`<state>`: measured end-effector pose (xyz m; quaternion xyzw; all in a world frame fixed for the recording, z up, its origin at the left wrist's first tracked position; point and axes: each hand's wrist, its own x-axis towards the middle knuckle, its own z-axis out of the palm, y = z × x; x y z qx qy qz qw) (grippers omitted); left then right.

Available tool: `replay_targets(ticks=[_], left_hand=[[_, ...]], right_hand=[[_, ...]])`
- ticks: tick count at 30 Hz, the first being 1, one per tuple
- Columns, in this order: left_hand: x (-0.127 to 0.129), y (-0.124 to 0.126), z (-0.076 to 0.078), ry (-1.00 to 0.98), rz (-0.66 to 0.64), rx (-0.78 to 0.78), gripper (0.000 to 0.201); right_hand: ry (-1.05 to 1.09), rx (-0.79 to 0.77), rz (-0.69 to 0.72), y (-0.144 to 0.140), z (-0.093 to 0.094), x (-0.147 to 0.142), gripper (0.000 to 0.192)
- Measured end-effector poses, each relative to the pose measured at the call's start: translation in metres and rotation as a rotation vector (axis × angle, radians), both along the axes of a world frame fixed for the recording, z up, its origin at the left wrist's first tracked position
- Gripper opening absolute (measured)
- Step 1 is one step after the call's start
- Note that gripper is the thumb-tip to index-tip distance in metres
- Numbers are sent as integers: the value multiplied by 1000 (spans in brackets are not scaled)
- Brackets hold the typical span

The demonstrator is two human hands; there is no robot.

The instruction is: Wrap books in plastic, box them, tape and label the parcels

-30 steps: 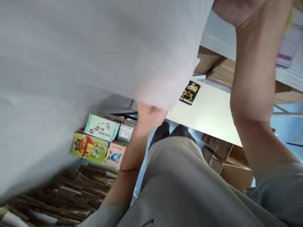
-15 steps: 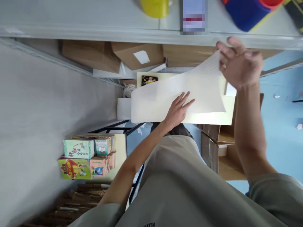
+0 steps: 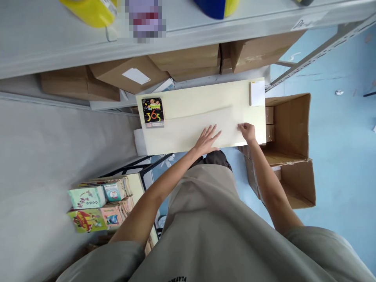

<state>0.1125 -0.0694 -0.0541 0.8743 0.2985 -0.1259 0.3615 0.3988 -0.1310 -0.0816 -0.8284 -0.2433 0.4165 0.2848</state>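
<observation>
A large translucent white sheet point(image 3: 188, 127) lies flat along the near half of a pale cream table point(image 3: 205, 98). My left hand point(image 3: 207, 140) rests flat on the sheet near the table's front edge, fingers spread. My right hand point(image 3: 247, 131) pinches the sheet's right end between fingers and thumb. A small dark book with "365" on its cover point(image 3: 152, 112) lies at the table's left end. A small white slip point(image 3: 257, 93) lies at the far right corner.
Grey shelving point(image 3: 88, 47) runs above the table with brown cartons point(image 3: 129, 74) under it. An open cardboard box point(image 3: 290, 129) stands on the blue floor to the right. Colourful boxes point(image 3: 96, 205) are stacked at lower left beside a grey wall.
The sheet, held up close to the camera a second ago, has been lowered and laid flat on the table. My right hand came down from shelf height to the sheet's right end.
</observation>
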Motion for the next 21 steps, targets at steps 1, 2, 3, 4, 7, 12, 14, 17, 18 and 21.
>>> replay_targets(ticks=[1,2,3,4,7,12,14,17,18,21], left_hand=[[-8,1,2,37,28,-9,114],[-19,3,5,86,78,-11,116],[-33,5,6,143,148,-5,111],[-48,7,7,200,231,6,103],[-97,13,5,289,499,26,89],[-151,16,-9,55,759,-50,95],[-157,14,-13,110,721,-53,91],[-155,10,-15,240,628,-28,87],[-153,9,-16,247,615,-21,87],[-153,10,-20,211,604,-15,87]], right_hand=[[-28,-11,-11,0,-5,0,25],[-50,-18,-13,0,-9,0,23],[-71,-25,-11,1,-13,0,22],[-96,-34,-8,3,-15,-2,22],[-170,-72,-8,7,-20,-8,19],[-362,-107,-71,12,-16,-23,24],[-462,-71,-83,16,-10,-37,39],[-437,21,22,29,2,-79,39],[-390,57,91,36,6,-100,34],[-188,128,351,63,12,-176,20]])
